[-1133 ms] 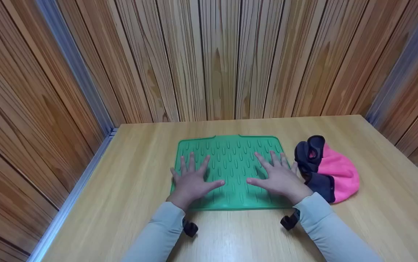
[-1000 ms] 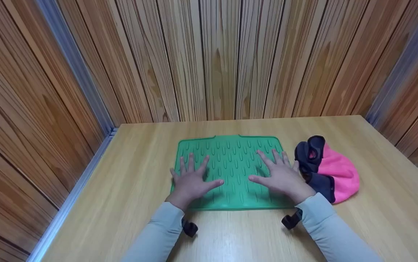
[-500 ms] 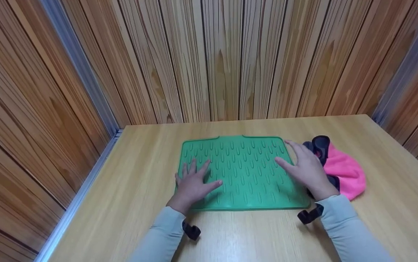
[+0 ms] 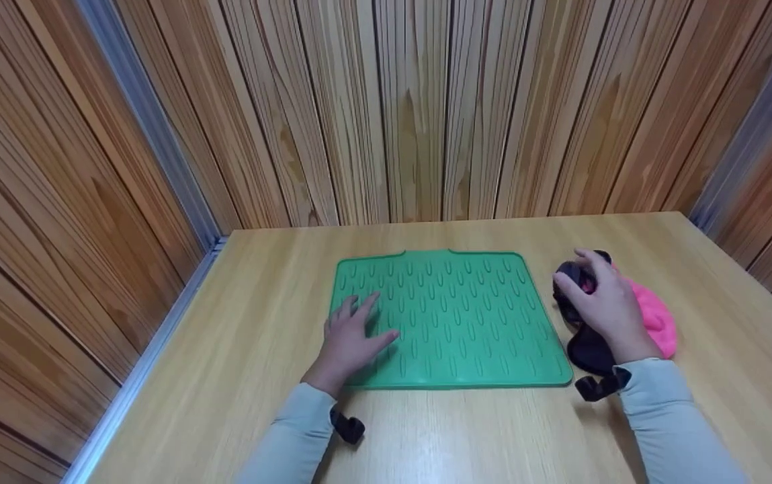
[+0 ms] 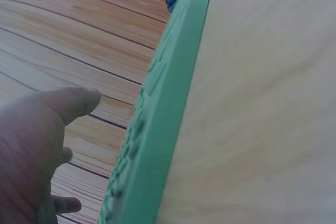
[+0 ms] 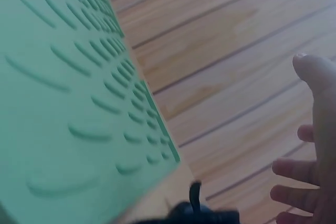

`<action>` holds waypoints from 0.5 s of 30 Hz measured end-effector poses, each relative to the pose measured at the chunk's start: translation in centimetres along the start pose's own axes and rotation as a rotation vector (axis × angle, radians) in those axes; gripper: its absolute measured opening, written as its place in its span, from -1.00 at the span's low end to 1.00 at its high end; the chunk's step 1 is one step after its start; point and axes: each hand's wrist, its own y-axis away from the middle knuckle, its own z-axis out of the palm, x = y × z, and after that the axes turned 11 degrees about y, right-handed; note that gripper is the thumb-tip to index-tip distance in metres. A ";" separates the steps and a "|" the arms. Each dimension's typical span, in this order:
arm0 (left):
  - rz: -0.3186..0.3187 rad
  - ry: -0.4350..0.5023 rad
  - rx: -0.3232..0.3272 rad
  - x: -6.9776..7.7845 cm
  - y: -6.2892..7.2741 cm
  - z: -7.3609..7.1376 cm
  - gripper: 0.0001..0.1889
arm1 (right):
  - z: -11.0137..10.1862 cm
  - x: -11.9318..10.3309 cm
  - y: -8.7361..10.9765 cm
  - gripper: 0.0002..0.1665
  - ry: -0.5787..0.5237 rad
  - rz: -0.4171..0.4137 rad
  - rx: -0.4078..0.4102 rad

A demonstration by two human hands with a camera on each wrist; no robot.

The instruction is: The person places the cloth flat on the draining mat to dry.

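A green mat [image 4: 453,316] with rows of raised oval bumps lies flat on the table. My left hand [image 4: 349,343] hovers low over its left part, fingers spread and slightly bent, holding nothing; the left wrist view shows the thumb [image 5: 73,103] apart from the mat's edge. To the right of the mat lies a soft pink cloth item [image 4: 658,323] with dark navy parts, its exact kind unclear. Above it is my right hand [image 4: 607,306], which hides much of it. The fingers [image 6: 294,169] of that hand are loosely bent, with nothing visible between them.
The mat and cloth item lie on a light wooden table [image 4: 278,282]. A wood-plank wall [image 4: 412,114] rises behind the table, with similar panels at both sides. Dark straps [image 4: 347,427] hang at both wrists.
My right hand has moved right, from over the mat to above the pink cloth item. My left hand has drawn back slightly, its fingers bending a little. A dark flap of the item now lies nearer the mat.
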 end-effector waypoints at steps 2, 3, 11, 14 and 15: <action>0.010 0.011 0.006 -0.2 0.0 -0.1 -0.12 | -0.3 0.6 0.0 -0.09 -0.016 0.014 0.003; 0.016 0.014 0.009 -0.4 -0.1 -0.2 -0.13 | -0.5 1.0 0.0 -0.10 -0.025 0.023 0.004; 0.009 0.021 0.038 -1.7 -0.5 -0.5 -0.17 | -1.7 3.7 0.2 -0.01 -0.083 0.112 -0.020; 0.002 0.046 0.057 -2.0 -0.5 -0.6 -0.18 | -2.0 4.7 0.4 0.02 -0.088 0.148 -0.020; -0.004 0.056 0.062 -2.1 -0.5 -0.6 -0.19 | -2.1 5.1 0.5 0.02 -0.087 0.160 -0.014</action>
